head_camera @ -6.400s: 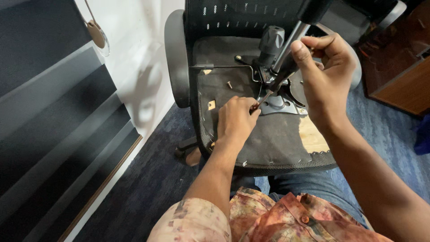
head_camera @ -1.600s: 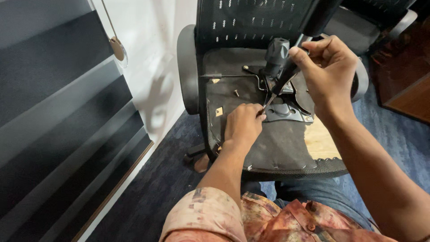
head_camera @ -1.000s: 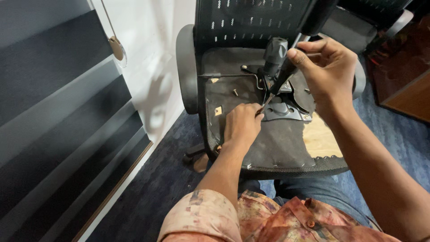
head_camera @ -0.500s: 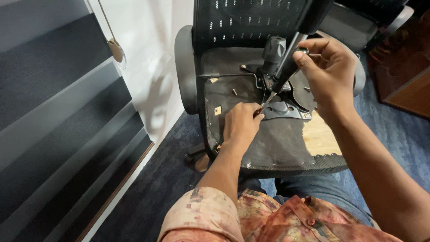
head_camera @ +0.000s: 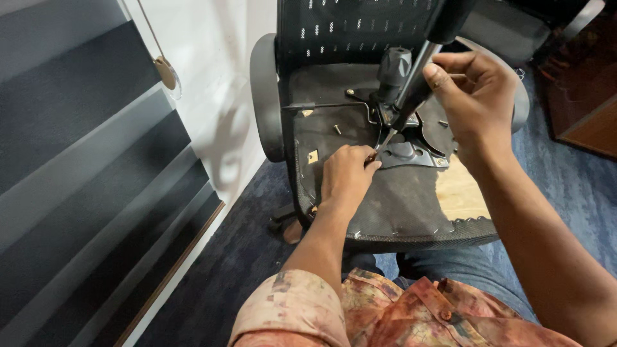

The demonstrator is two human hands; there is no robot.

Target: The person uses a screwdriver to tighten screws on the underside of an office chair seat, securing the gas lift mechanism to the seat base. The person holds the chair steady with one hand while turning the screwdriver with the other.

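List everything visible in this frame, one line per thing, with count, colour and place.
office chair: one, black mesh, tipped over so the seat underside faces the camera
seat underside: one, dark fabric stapled at the edge, bare wood patch at right
metal plate: one, grey, centre of the underside
lever rod: one, black, left of the plate
loose screw: one, silver, on the fabric left of the plate
screwdriver: one, dark handle, tip down at the plate's left edge
armrest: one, black, left side
pull cord knob: one, tan, against the white wall
carpet: blue, floor
left hand: fingers at the screwdriver tip
right hand: gripping the screwdriver shaft
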